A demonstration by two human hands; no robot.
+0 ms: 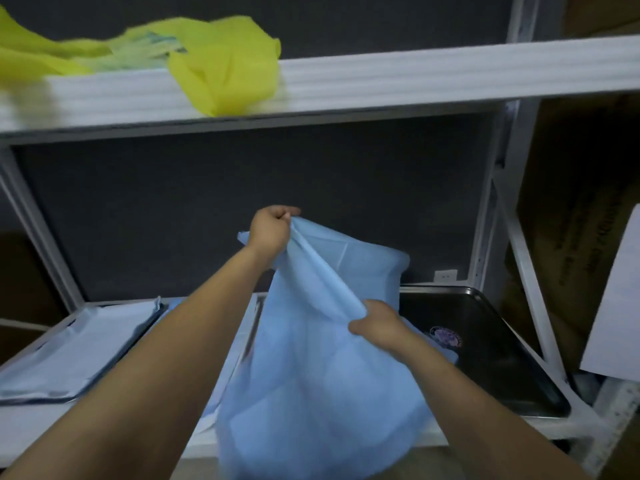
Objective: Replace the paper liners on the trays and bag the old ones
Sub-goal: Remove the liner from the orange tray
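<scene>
**Head view: both hands gripping a lifted blue liner**

Head camera looks down two bare forearms to a blue paper liner (311, 375) held up off the lower shelf (31, 431). The left hand (273, 232) is the higher and farther one. Its fingers are curled tight, pinching a bunched corner at the top of the sheet. The right hand (377, 325) is lower and closer to the camera, fingers wrapped round a gathered fold on the sheet's right side.

A ridge of creases runs taut between the two grips. Below the hands the rest of the liner hangs loose in a broad drape, falling past the front edge of the lower shelf toward the bottom of the frame. Behind the left wrist, part of the sheet stands up against the dark back panel (173, 209).

A thin strip of metal tray rim (254, 323) shows between the left forearm and the hanging sheet; the rest of that tray is hidden. To the left, another tray (20, 398) lies flat on the same shelf, covered by a pale blue liner sheet (79, 344). To the right, just beside the right hand, sits a dark bare tray (502, 368) with a round sticker (446, 337) on its floor.

On the upper shelf (415, 74) a yellow plastic bag (225, 67) lies crumpled, one part drooping over the front edge. White rack uprights (498, 202) frame the bay. Cardboard boxes (571, 237) and a white sheet (616, 306) stand at the far right.
</scene>
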